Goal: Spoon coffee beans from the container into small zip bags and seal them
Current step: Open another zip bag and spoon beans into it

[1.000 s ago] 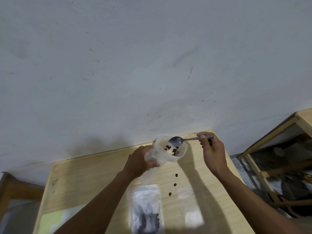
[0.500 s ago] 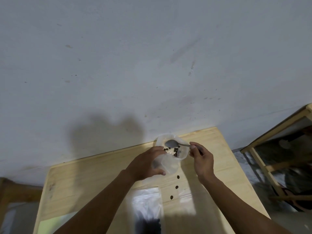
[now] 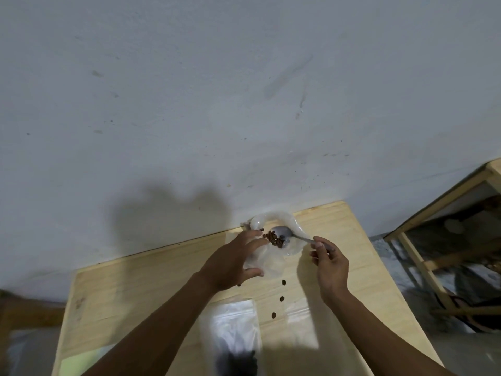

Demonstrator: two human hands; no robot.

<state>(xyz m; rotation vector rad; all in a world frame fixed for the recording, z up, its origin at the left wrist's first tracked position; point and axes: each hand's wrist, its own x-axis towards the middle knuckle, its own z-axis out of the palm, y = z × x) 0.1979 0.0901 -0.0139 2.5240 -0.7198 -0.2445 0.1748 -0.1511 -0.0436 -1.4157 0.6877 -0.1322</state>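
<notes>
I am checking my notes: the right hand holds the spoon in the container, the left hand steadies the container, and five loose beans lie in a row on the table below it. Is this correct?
Not quite: the head view shows three loose beans in that row on the table, not five. The rest holds: the right hand holds the spoon in the container, and the left hand steadies it.

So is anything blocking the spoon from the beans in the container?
Nothing visible. The spoon, held by the right hand, already has its bowl inside the container beside the beans. The left hand grips the container's side, clear of the opening.
</notes>
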